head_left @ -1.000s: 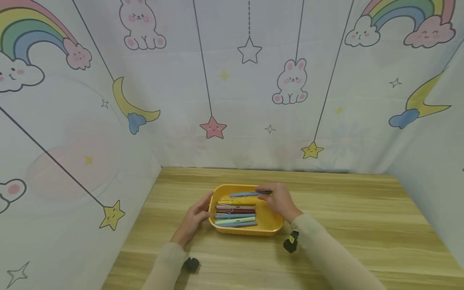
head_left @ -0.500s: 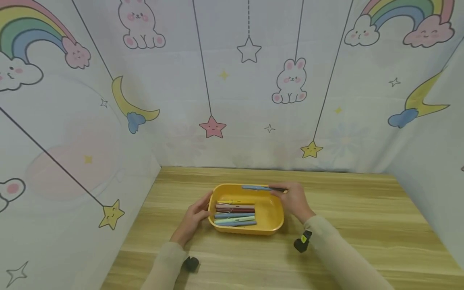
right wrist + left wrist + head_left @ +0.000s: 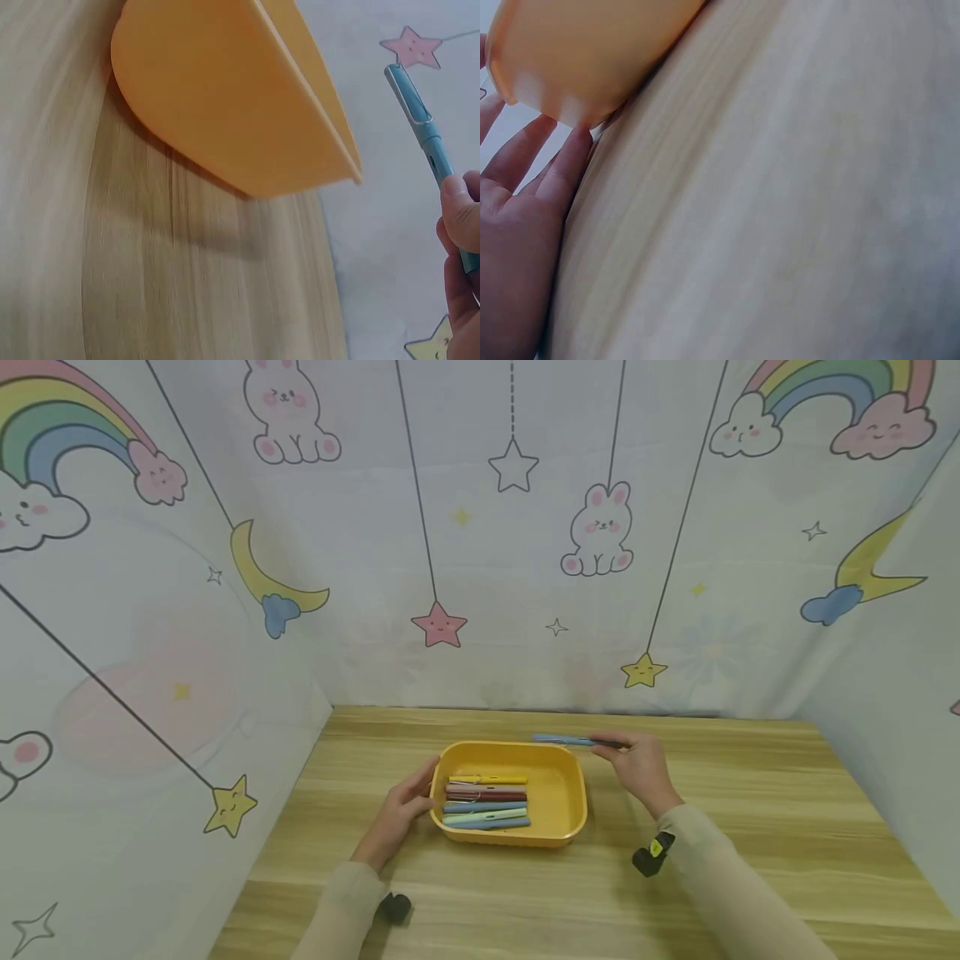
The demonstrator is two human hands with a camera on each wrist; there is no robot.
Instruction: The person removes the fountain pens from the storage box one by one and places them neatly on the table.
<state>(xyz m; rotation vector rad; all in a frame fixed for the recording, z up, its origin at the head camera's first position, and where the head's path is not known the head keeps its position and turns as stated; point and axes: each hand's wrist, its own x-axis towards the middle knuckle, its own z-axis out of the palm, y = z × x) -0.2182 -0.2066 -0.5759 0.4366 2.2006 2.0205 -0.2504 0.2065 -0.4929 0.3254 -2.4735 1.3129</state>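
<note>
Pen [image 3: 421,124], slim, pinched by right fingers [image 3: 454,199], left fingers [image 3: 526,151] apart against rounded tray [image 3: 555,793]

The right hand [image 3: 642,769] has carried the blue pen [image 3: 562,740] rightward.

Seven pens [image 3: 498,797] (one tray [image 3: 557,797])

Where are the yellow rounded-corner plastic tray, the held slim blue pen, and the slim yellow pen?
Yellow rounded-corner plastic tray [image 3: 202,97]: right wrist view, outer wall.
Held slim blue pen [image 3: 429,134]: right wrist view, just past its clip's end.
Slim yellow pen [image 3: 495,780]: head view, about mid-length.
</note>
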